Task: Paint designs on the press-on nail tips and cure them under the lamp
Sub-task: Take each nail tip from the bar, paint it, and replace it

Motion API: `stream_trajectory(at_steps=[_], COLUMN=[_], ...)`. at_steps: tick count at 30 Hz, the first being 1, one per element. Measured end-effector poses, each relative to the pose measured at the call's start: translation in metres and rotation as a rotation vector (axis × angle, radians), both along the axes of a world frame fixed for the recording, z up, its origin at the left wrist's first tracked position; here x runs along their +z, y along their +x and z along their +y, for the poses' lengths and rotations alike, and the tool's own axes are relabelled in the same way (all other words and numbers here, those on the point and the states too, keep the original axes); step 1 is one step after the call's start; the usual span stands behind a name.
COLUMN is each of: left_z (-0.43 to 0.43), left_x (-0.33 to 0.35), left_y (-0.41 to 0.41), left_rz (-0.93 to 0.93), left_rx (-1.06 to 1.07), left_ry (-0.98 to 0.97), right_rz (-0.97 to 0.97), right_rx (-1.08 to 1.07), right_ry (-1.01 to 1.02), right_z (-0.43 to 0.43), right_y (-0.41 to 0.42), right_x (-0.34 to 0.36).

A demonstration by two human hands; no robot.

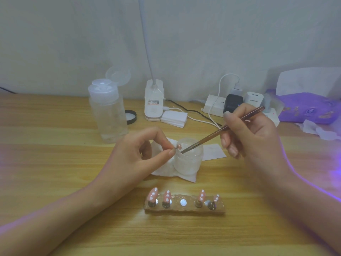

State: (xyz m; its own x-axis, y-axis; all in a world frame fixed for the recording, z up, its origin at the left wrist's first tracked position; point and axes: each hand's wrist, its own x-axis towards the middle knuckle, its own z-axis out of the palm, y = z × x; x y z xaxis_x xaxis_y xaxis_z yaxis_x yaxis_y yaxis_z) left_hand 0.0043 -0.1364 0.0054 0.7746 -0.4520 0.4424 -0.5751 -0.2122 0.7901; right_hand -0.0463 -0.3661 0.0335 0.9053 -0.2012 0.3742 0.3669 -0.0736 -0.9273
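Note:
My left hand [142,154] pinches a small pink nail tip [178,146] on its stand, thumb and forefinger closed on it, above a frosted jar [188,161]. My right hand [252,133] holds a thin brown brush [221,130] like a pen; its tip touches the nail tip. Near the table's front edge lies a wooden holder [184,209] with several pink nail tips [167,196] dotted white standing on it and one bare magnet spot [183,202] in the middle.
A clear pump bottle [108,111] stands at the back left, a black lid [131,116] beside it. A white clip lamp [154,102], a stack of white pads [174,118], a power strip with chargers [232,104] and a purple pack [310,108] line the back. White tissue [166,170] lies under the jar.

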Motion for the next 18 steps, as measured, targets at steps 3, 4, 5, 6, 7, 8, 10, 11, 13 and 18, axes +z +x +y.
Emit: stream_trajectory(at_steps=[3, 4, 5, 6, 7, 8, 10, 11, 13, 18], left_z=[0.0, 0.0, 0.0, 0.0, 0.0, 0.0, 0.0, 0.0, 0.0, -0.001], left_x=[0.0, 0.0, 0.0, 0.0, 0.0, 0.0, 0.0, 0.001, 0.001, 0.001], left_y=[0.001, 0.001, 0.001, 0.001, 0.001, 0.0, 0.0, 0.0, 0.0, 0.0], left_rz=[0.009, 0.008, 0.006, 0.004, 0.003, 0.002, 0.008, 0.012, 0.018, 0.021], left_rx=[0.002, 0.0, -0.002, -0.003, -0.003, -0.003, -0.006, -0.008, -0.01, -0.013], left_ry=[0.002, 0.0, -0.002, -0.004, -0.005, -0.005, -0.009, -0.014, -0.02, -0.024], right_rz=[0.07, 0.089, 0.105, 0.117, 0.125, 0.132, 0.149, 0.157, 0.158, 0.154], right_rx=[-0.064, -0.079, -0.095, -0.11, -0.122, -0.127, -0.106, -0.087, -0.054, -0.004], right_ry=[0.152, 0.203, 0.255, 0.303, 0.345, 0.379, 0.424, 0.437, 0.433, 0.375], right_z=[-0.004, -0.005, -0.006, -0.006, -0.006, -0.006, -0.005, -0.005, -0.004, -0.001], right_y=[0.003, 0.004, 0.005, 0.005, 0.005, 0.005, 0.005, 0.005, 0.004, 0.004], right_x=[-0.004, -0.005, -0.006, -0.006, -0.007, -0.008, -0.01, -0.012, -0.013, -0.014])
